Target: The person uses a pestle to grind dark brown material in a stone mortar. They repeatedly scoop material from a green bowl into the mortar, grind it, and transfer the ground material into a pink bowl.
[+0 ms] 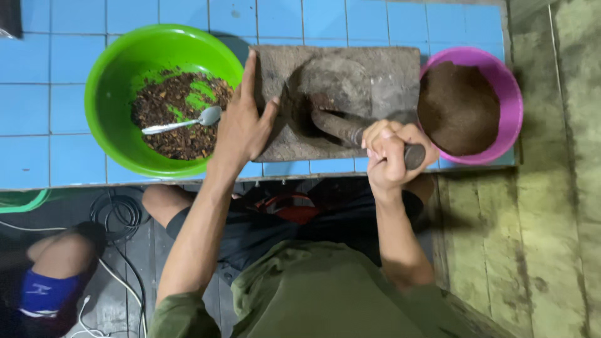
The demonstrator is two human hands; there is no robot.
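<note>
Left hand [243, 128] flat, fingers spread; right hand [389, 153] fisted — both arms extended.

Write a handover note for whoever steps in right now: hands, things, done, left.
Left hand: open, flat against the left edge of the stone grinding slab, steadying it.
Right hand: fingers closed around the stone pestle, its head in the slab's hollow.
Green bowl, left: coarse dark bits, with a spoon in them.
Purple bowl, right: heaped fine brown powder.
Done: a full heap of powder, judging by the purple bowl.
Left: the coarse bits in the green bowl.
</note>
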